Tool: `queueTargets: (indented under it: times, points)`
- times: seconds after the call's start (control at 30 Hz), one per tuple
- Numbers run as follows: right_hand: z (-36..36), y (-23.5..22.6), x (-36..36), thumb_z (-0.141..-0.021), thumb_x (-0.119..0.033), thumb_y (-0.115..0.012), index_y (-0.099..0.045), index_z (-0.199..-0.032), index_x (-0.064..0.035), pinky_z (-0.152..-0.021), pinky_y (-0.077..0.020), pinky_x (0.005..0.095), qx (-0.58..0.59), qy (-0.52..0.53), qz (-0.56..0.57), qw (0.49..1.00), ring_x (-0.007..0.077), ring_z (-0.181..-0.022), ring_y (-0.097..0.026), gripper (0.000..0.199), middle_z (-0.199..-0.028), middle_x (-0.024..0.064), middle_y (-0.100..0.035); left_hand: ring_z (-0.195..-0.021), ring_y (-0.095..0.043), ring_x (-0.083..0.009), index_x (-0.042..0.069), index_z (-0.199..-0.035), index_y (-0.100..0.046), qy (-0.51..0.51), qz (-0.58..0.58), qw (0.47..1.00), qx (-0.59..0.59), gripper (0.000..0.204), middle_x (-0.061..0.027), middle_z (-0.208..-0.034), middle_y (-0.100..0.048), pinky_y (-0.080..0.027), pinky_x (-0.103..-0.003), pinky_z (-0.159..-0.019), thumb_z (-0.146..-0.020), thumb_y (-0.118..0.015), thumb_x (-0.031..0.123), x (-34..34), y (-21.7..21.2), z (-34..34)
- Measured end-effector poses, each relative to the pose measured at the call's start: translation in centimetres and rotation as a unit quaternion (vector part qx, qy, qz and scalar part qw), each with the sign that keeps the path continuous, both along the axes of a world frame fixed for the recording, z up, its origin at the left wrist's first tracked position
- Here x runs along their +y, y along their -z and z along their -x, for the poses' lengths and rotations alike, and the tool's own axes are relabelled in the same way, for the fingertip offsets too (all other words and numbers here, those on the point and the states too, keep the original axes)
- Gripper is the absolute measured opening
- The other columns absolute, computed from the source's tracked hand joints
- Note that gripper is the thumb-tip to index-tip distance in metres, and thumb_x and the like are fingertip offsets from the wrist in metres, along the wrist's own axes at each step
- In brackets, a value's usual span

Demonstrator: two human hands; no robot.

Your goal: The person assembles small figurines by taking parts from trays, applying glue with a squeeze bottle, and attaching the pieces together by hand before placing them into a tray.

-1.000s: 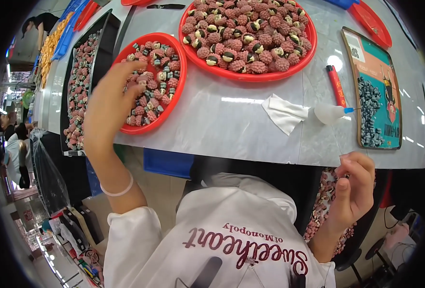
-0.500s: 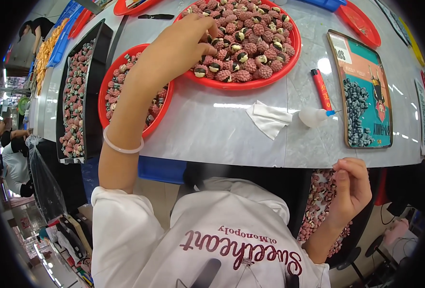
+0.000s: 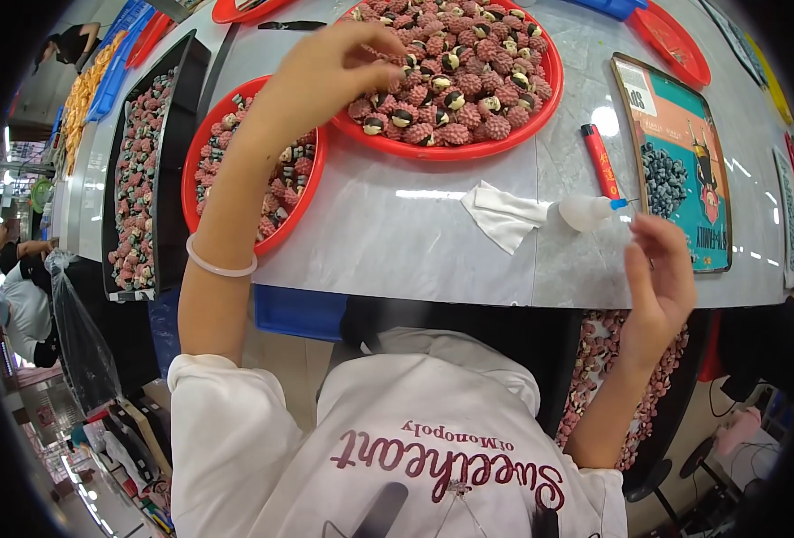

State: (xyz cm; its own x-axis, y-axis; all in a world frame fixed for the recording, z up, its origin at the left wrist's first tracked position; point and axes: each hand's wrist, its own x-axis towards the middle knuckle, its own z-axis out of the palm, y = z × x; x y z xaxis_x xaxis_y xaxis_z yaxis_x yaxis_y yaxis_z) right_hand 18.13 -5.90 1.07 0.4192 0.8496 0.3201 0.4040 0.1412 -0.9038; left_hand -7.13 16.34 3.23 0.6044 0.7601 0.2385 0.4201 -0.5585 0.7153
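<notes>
My left hand (image 3: pixel 338 72) is at the left edge of a big round red tray (image 3: pixel 451 154) heaped with pink, knobbly, berry-like pieces (image 3: pixel 468 85) that have black and cream parts. Its fingers are curved and apart, and no piece shows between them. My right hand (image 3: pixel 657 287) is raised at the table's front edge with thumb and fingers spread. Just beyond it is a squat white squeeze bottle (image 3: pixel 583 213) with a blue needle tip. Near those fingers lies a rectangular picture tray (image 3: pixel 697 179) holding small dark blue-grey pieces (image 3: pixel 666 179).
A smaller red tray (image 3: pixel 316 184) of mixed pieces sits under my left forearm. A long black bin (image 3: pixel 186 108) stands further left. A white cloth (image 3: pixel 504 215) and a red marker-like tube (image 3: pixel 600 161) lie mid-table. More pink pieces (image 3: pixel 585 394) are in a container below the right edge.
My left hand has drawn back left from the pink pieces toward the tray's rim. My right hand has risen from below the table edge toward the bottle and picture tray, its fingers spreading.
</notes>
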Motion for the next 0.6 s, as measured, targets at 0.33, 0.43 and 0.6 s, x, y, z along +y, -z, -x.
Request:
queueTargets:
  times: [0.33,0.43,0.6]
  points:
    - [1.4,1.2,2.7,-0.078,-0.005,-0.059,-0.054,-0.105,0.0059,-0.084,-0.0378,0.0254,-0.034,-0.054,0.075,0.995,0.0127,-0.089,-0.051,0.029,-0.099,0.0094,-0.059,-0.066,-0.058,-0.0205,-0.001,-0.086,-0.057,-0.049,-0.067,0.990,0.111,0.011,-0.0125,-0.076,-0.059,-0.045,-0.031,-0.060,-0.075,-0.054,0.002,0.3,-0.3,0.0]
    - [1.3,1.1,2.3,-0.074,-0.003,-0.061,-0.055,-0.097,0.0054,-0.080,-0.0386,0.0257,0.018,-0.030,0.071,0.997,0.0141,-0.087,-0.051,0.024,-0.101,0.0115,-0.061,-0.076,-0.058,-0.0268,-0.003,-0.085,-0.055,-0.064,-0.113,0.977,0.168,0.012,-0.0162,-0.081,-0.059,-0.045,-0.035,-0.067,-0.073,-0.051,-0.001,-0.3,-0.4,-0.5]
    - [0.7,1.2,1.6,-0.079,-0.007,-0.060,-0.053,-0.108,0.0061,-0.085,-0.0385,0.0276,0.009,-0.048,0.086,0.995,0.0155,-0.093,-0.052,0.033,-0.099,0.0111,-0.059,-0.084,-0.053,-0.0291,0.002,-0.087,-0.052,-0.058,-0.230,0.959,0.154,0.011,-0.0127,-0.090,-0.053,-0.043,-0.038,-0.072,-0.078,-0.047,0.005,-0.3,0.5,-0.8]
